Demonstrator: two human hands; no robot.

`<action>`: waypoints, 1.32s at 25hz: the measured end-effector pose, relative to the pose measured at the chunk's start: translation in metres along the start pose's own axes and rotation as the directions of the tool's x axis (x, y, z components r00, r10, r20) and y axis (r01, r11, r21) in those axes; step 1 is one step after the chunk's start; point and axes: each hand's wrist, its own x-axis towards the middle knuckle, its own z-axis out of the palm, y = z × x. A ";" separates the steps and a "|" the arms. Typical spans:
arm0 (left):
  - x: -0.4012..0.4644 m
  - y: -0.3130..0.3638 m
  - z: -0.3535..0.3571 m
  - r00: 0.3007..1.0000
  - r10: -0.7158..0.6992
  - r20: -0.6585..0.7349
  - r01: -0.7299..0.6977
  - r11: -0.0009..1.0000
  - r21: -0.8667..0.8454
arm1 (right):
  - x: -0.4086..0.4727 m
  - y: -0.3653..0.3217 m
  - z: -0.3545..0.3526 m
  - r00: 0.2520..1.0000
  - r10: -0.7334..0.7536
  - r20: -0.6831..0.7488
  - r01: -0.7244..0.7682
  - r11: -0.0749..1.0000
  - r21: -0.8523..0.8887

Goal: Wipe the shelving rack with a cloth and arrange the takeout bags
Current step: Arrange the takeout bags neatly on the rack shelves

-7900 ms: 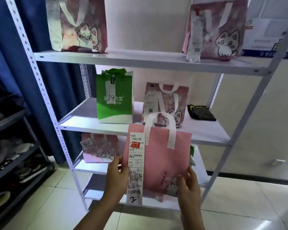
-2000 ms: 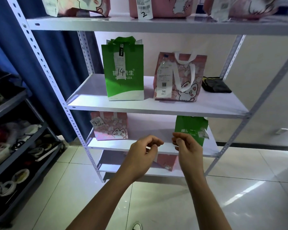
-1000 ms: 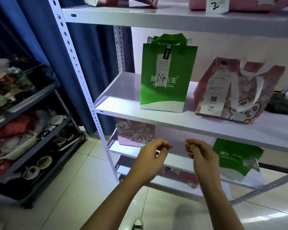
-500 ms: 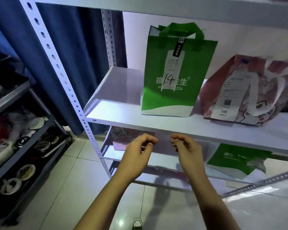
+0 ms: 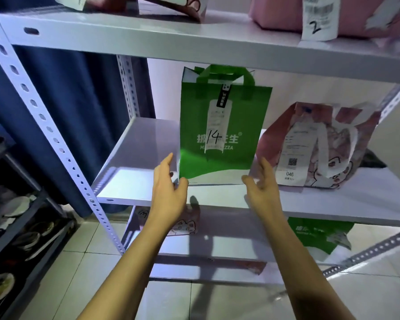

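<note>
White perforated uprights and pale shelves of the shelving rack (image 5: 134, 185) are set against a dark blue curtain (image 5: 79, 116), with tiled floor (image 5: 79, 262) below. On the middle shelf, the green bag marked 14 (image 5: 219, 135) is flanked at its base by both hands. The left hand (image 5: 169, 192) is spread, its thumb seen at the bag's lower left corner and its fingers raised along the left edge; actual contact cannot be told for sure. The right hand (image 5: 262, 188) is spread too, fingers straight, at the bag's lower right corner, slightly blurred. The bag stands upright on the shelf. At 3 o'clock from it, just beside, a pink cat bag (image 5: 321, 144) leans, with a receipt reading 046. At 12 o'clock, on the top shelf, a pink bag tagged 2 (image 5: 286, 15) is seen, and another bag (image 5: 171, 5) at 11 o'clock. At 6 o'clock, on the lower shelf, a small pink bag (image 5: 187, 224) and a second green bag (image 5: 319, 234) are partly hidden.
</note>
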 end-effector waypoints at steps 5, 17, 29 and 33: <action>0.032 -0.010 0.003 0.997 0.003 0.071 -0.002 1.000 -0.019 | 0.020 -0.018 0.023 0.995 0.003 0.095 0.004 0.997 -0.073; 0.068 -0.036 -0.067 0.985 -0.096 -0.145 0.109 0.990 0.089 | 0.008 -0.039 0.099 0.964 -0.061 0.260 0.067 0.998 -0.012; 0.052 -0.031 -0.082 0.955 -0.099 -0.281 0.141 0.981 0.135 | 0.005 -0.049 0.121 0.921 -0.118 0.371 0.109 0.993 0.045; 0.021 -0.014 -0.055 0.925 0.093 -0.369 -0.003 0.971 0.239 | 0.011 -0.038 0.102 0.951 -0.089 0.296 0.074 0.995 0.060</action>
